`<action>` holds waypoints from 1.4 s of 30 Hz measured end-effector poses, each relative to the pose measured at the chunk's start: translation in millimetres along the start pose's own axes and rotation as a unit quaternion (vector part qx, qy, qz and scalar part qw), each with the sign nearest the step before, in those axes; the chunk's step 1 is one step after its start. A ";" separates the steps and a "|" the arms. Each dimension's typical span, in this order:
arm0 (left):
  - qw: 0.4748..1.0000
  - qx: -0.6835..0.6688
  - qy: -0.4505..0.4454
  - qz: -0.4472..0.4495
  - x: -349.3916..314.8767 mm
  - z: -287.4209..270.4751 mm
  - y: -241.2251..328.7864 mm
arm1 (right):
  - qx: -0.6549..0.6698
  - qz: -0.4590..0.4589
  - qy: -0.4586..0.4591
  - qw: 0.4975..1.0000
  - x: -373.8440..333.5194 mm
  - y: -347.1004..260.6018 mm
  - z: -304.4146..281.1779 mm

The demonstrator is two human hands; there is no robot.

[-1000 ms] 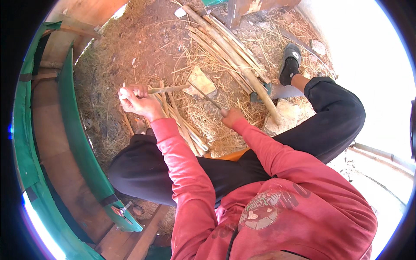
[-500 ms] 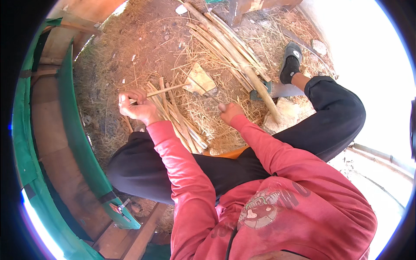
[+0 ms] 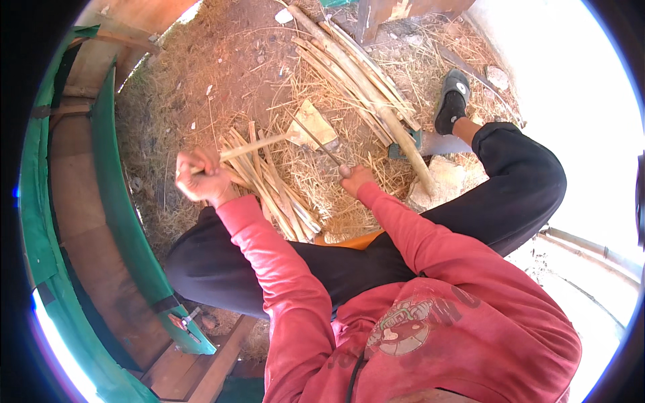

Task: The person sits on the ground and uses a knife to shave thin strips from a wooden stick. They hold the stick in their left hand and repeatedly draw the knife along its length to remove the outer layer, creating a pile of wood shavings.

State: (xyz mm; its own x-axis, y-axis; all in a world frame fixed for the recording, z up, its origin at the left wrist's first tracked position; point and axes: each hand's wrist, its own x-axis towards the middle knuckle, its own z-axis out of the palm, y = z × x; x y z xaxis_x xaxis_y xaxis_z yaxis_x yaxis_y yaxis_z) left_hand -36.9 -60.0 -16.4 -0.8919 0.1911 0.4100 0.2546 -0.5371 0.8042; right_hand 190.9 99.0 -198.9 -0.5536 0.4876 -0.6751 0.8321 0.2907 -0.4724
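My left hand is closed around a thin pale wooden stick, somewhat blurred by motion. The stick points right, and its far end appears next to a pale flat block on the ground; whether they touch I cannot tell. In my right hand is the handle of a long, narrow dark-bladed knife. Its blade slants up and left across the block, near the stick's end. Below the stick lies a bundle of split wooden sticks, between my hands and near my left knee.
Longer poles lie beyond the block, towards my outstretched foot in a dark shoe. Loose straw covers the ground. A pale rock sits by my right leg. Green-edged wooden boards curve along the left.
My left hand has shifted a little left, drawing the stick with it. My right hand still grips the knife, its handle now showing more clearly.
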 end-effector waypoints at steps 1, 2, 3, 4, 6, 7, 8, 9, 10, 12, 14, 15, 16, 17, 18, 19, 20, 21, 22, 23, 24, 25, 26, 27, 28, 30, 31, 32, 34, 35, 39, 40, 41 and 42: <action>0.999 -0.038 -0.005 -0.005 2.9 -1.2 11.8 | 0.018 -0.011 0.047 0.999 -5.1 -3.1 5.0; 0.995 -0.093 -0.020 -0.028 5.6 -1.3 25.4 | 0.038 -0.016 0.097 0.994 -7.8 -2.9 6.3; 0.987 -0.149 -0.036 -0.051 9.0 -1.8 40.1 | 0.137 -0.024 0.082 0.987 -3.5 -2.7 1.8; 0.985 -0.164 -0.011 -0.046 10.5 -2.1 59.2 | 0.236 -0.032 0.061 0.969 -0.8 -5.8 -3.5; 0.980 -0.192 0.003 -0.046 7.3 -13.9 77.2 | 0.389 -0.065 0.029 0.919 -1.6 -9.7 -25.2; 0.977 -0.206 -0.010 -0.043 8.0 -20.2 83.4 | 0.455 -0.063 0.026 0.888 -3.3 -11.6 -36.0; 0.980 -0.197 -0.015 -0.039 6.6 -28.4 89.5 | 0.520 -0.065 0.017 0.852 -4.3 -16.0 -44.4; 0.978 -0.207 -0.011 -0.038 5.1 -35.7 93.5 | 0.581 -0.067 0.009 0.811 -6.4 -19.6 -51.5; 0.975 -0.217 -0.015 -0.041 3.5 -38.5 92.7 | 0.619 -0.046 0.037 0.783 -8.6 -23.4 -57.7; 0.968 -0.246 -0.017 -0.041 3.4 -44.0 88.0 | 0.646 -0.059 0.059 0.758 -7.6 -25.3 -67.8; 0.958 -0.279 -0.037 -0.055 4.4 -53.3 87.1 | 0.673 -0.084 0.080 0.730 -14.0 -31.2 -80.3; 0.955 -0.289 -0.038 -0.060 3.6 -57.8 84.6 | 0.672 -0.089 0.081 0.731 -18.1 -32.1 -87.2; 0.956 -0.288 -0.035 -0.054 3.7 -55.4 82.0 | 0.671 -0.095 0.082 0.731 -21.5 -34.2 -92.7; 0.957 -0.285 -0.030 -0.047 3.5 -52.9 78.2 | 0.670 -0.102 0.081 0.730 -22.9 -34.8 -95.6; 0.958 -0.283 -0.026 -0.041 3.0 -51.0 76.6 | 0.673 -0.099 0.077 0.729 -21.4 -33.3 -95.8; 0.957 -0.285 -0.016 -0.046 2.8 -49.7 75.9 | 0.675 -0.095 0.075 0.728 -19.9 -31.4 -96.7; 0.956 -0.288 -0.007 -0.051 2.8 -48.4 75.7 | 0.678 -0.092 0.073 0.726 -18.5 -30.2 -97.1; 0.955 -0.290 0.003 -0.056 3.2 -47.3 75.6 | 0.678 -0.101 0.071 0.725 -17.8 -29.7 -96.1; 0.957 -0.285 0.006 -0.055 2.8 -47.7 76.9 | 0.678 -0.111 0.068 0.724 -19.2 -30.8 -94.9; 0.959 -0.278 0.011 -0.050 2.6 -47.9 77.2 | 0.678 -0.120 0.064 0.722 -19.8 -31.9 -94.2; 0.961 -0.271 0.016 -0.045 2.0 -47.9 77.5 | 0.679 -0.121 0.056 0.722 -18.4 -31.7 -93.1; 0.963 -0.266 0.021 -0.042 2.4 -47.9 75.1 | 0.679 -0.121 0.051 0.722 -16.6 -30.2 -92.7; 0.964 -0.262 0.021 -0.039 2.8 -48.1 73.5 | 0.680 -0.122 0.046 0.722 -14.5 -28.7 -92.5; 0.965 -0.257 0.020 -0.037 3.0 -48.3 72.0 | 0.687 -0.126 0.038 0.715 -12.1 -27.1 -92.7; 0.967 -0.250 0.022 -0.034 1.9 -48.0 73.1 | 0.694 -0.130 0.027 0.708 -11.7 -27.1 -93.0; 0.972 -0.235 0.023 -0.016 1.5 -47.5 72.5 | 0.699 -0.140 0.011 0.701 -7.7 -24.5 -91.4; 0.974 -0.224 0.025 -0.004 1.8 -46.3 77.1 | 0.698 -0.147 0.002 0.701 -5.2 -25.0 -88.5; 0.977 -0.211 0.022 -0.001 3.4 -45.3 81.9 | 0.697 -0.154 -0.008 0.700 -2.7 -24.9 -86.1; 0.983 -0.184 0.022 0.004 7.5 -43.8 95.1 | 0.651 -0.154 -0.014 0.743 -1.6 -22.8 -82.1; 0.984 -0.167 0.051 -0.016 12.6 -36.0 102.6 | 0.626 -0.152 -0.013 0.765 -1.6 -18.9 -82.0; 0.990 -0.083 0.070 0.089 42.7 -30.1 160.2 | 0.389 -0.098 0.136 0.906 17.0 9.9 -78.3; 0.995 -0.071 0.041 0.057 52.0 -34.7 174.0 | 0.374 -0.073 0.128 0.916 16.5 7.3 -79.6; 0.998 -0.061 0.010 0.023 63.2 -37.2 184.5 | 0.359 -0.045 0.122 0.924 16.0 6.7 -81.0; 0.998 -0.051 -0.022 -0.013 72.0 -39.4 190.8 | 0.400 -0.041 0.096 0.910 23.2 12.3 -73.3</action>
State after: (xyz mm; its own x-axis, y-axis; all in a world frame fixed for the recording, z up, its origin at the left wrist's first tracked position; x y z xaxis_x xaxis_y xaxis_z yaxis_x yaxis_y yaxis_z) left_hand -67.3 -181.1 149.6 -0.8799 0.2402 0.4100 0.1904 -0.6122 0.7674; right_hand 190.8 174.3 -178.9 -0.5324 0.6491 -0.5433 0.4538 -0.3229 -0.8305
